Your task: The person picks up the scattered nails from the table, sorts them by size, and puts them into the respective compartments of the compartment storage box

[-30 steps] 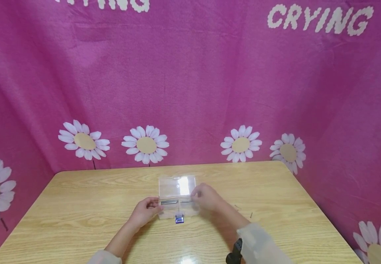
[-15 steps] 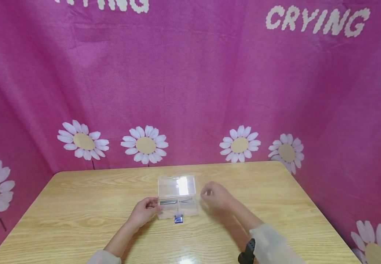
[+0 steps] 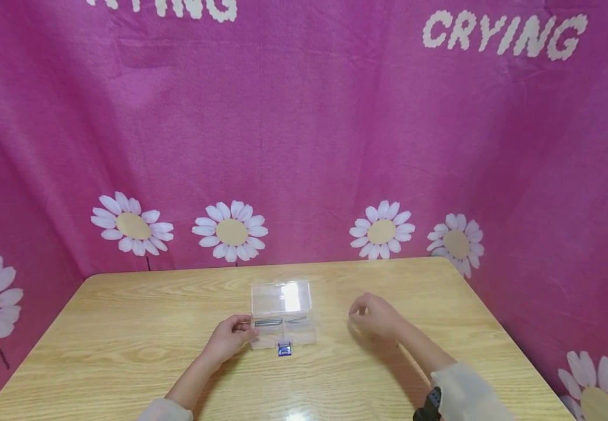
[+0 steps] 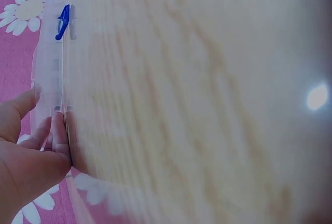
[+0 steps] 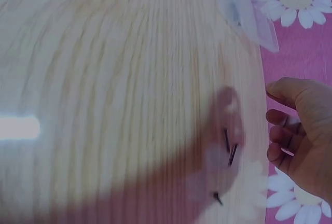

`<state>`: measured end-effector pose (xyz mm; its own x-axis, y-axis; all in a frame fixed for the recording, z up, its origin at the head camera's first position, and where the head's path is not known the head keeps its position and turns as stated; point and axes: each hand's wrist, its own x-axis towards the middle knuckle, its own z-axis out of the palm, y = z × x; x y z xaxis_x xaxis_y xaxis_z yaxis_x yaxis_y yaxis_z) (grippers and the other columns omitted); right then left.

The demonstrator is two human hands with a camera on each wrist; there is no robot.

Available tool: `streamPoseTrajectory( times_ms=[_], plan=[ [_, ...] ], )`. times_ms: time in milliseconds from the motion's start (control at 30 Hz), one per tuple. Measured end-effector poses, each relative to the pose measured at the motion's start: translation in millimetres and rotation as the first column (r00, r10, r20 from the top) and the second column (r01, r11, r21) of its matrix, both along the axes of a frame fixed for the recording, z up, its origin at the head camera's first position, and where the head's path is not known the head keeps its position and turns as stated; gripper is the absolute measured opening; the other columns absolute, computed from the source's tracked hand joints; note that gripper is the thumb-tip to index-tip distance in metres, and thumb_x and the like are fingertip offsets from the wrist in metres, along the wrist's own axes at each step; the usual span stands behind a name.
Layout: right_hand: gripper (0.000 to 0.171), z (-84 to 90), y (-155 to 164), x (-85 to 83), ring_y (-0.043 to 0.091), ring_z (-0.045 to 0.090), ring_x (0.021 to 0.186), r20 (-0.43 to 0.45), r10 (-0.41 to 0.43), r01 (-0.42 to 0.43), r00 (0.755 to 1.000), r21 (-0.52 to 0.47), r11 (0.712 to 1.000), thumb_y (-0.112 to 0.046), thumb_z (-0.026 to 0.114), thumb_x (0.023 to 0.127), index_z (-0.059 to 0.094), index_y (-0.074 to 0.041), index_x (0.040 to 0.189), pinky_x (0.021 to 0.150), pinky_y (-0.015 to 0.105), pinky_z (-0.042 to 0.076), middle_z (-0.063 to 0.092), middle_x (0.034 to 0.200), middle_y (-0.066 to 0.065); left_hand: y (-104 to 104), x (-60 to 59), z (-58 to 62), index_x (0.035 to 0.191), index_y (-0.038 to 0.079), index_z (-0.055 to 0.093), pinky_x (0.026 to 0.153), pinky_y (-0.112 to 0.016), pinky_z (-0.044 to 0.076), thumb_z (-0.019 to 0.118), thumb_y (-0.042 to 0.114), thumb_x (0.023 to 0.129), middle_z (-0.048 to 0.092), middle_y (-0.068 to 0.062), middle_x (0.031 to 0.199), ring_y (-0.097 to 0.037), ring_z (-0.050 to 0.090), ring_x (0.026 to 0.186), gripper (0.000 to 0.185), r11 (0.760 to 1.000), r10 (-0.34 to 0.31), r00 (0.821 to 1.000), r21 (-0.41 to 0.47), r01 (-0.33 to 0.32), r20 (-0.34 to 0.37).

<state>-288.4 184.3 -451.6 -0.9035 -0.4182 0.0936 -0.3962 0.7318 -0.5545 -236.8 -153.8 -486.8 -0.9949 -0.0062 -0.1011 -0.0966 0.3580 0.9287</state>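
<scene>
A clear plastic box stands on the table with its lid raised and a blue latch hanging at the front. Thin dark metal pieces lie in its left compartment, a few more in the right one. My left hand holds the box by its left end, thumb and fingers at the wall. To the right of the box, my right hand hovers over the table, fingers loosely bent and nothing between them. Below it, the right wrist view shows small dark nail-like pieces on the wood.
The wooden table reaches back to a pink curtain printed with daisies and white letters. A bright lamp reflection shows near the table's front. A dark wrist strap sits at my right sleeve.
My right hand has left the box's right compartment and moved right, over the loose pieces on the table. My left hand keeps its grip on the box, which stays put.
</scene>
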Motion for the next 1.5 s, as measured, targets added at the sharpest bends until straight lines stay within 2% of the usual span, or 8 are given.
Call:
streamPoseTrajectory(
  times_ms=[133,367,667,900,1133,1400,1500],
  plan=[
    [0.006,0.0,11.4,3.7,0.011,0.049,0.074,0.012,0.015,-0.015,1.0,0.004,1.0,-0.011,0.064,0.083,0.068,-0.008,0.083,0.068,0.028,0.043,0.057,0.08,0.001,-1.1,0.0,0.1,0.12,-0.006,0.056,0.065,-0.023,0.044,0.068,0.013,0.084,0.06,-0.012,0.097,-0.016,0.052,0.083,0.043,1.0,0.004,1.0,-0.009,-0.004,0.004],
    [0.004,-0.8,32.2,11.3,0.011,0.048,0.074,0.031,-0.005,0.004,0.999,0.041,0.999,-0.014,0.066,0.081,0.067,-0.01,0.081,0.066,0.027,0.043,0.055,0.078,0.0,-1.1,0.2,0.5,0.119,-0.007,0.056,0.065,-0.022,0.045,0.068,0.012,0.083,0.061,-0.013,0.098,-0.016,0.054,0.083,0.042,1.0,0.005,1.0,0.003,-0.005,-0.007],
    [0.005,1.2,62.1,17.5,0.007,0.048,0.072,0.057,0.064,-0.067,0.996,0.059,0.996,-0.014,0.066,0.082,0.067,-0.01,0.079,0.066,0.025,0.042,0.056,0.075,-0.003,-0.6,-0.3,-0.9,0.119,-0.007,0.056,0.066,-0.023,0.045,0.067,0.011,0.084,0.061,-0.013,0.097,-0.016,0.053,0.084,0.041,1.0,-0.002,1.0,0.012,0.002,-0.006],
    [0.003,0.1,81.3,19.8,0.003,0.051,0.071,0.071,0.148,-0.153,0.986,0.079,0.985,-0.012,0.07,0.078,0.068,-0.01,0.079,0.066,0.023,0.045,0.06,0.074,-0.005,-0.2,-0.2,-1.4,0.118,-0.008,0.056,0.068,-0.023,0.046,0.069,0.011,0.082,0.061,-0.014,0.097,-0.016,0.055,0.084,0.042,1.0,0.003,1.0,0.014,-0.002,-0.015],
    [0.008,-0.3,88.2,26.4,0.007,0.052,0.073,0.093,0.153,-0.162,0.984,0.105,0.981,-0.01,0.068,0.074,0.066,-0.009,0.082,0.066,0.025,0.044,0.06,0.077,-0.004,-0.4,-0.1,-0.8,0.117,-0.008,0.056,0.066,-0.022,0.045,0.069,0.011,0.082,0.061,-0.014,0.096,-0.015,0.055,0.083,0.042,1.0,0.011,1.0,0.016,-0.01,-0.022],
    [0.002,-1.6,90.2,28.0,0.004,0.048,0.072,0.037,0.151,-0.155,0.988,0.152,0.976,-0.012,0.069,0.075,0.069,-0.014,0.077,0.066,0.025,0.043,0.056,0.074,-0.007,-0.3,-1.5,-1.1,0.117,-0.008,0.056,0.067,-0.022,0.045,0.069,0.011,0.082,0.061,-0.013,0.096,-0.016,0.055,0.083,0.042,1.0,0.01,1.0,0.012,-0.01,-0.02],
    [0.006,-3.7,89.5,28.2,0.003,0.045,0.07,0.023,0.145,-0.146,0.989,0.157,0.977,-0.01,0.067,0.074,0.067,-0.016,0.073,0.064,0.023,0.041,0.054,0.072,-0.008,-0.1,-1.8,-1.5,0.118,-0.008,0.056,0.066,-0.022,0.045,0.069,0.011,0.082,0.061,-0.013,0.096,-0.016,0.055,0.083,0.042,1.0,0.008,1.0,0.006,-0.008,-0.018]
  ],
)
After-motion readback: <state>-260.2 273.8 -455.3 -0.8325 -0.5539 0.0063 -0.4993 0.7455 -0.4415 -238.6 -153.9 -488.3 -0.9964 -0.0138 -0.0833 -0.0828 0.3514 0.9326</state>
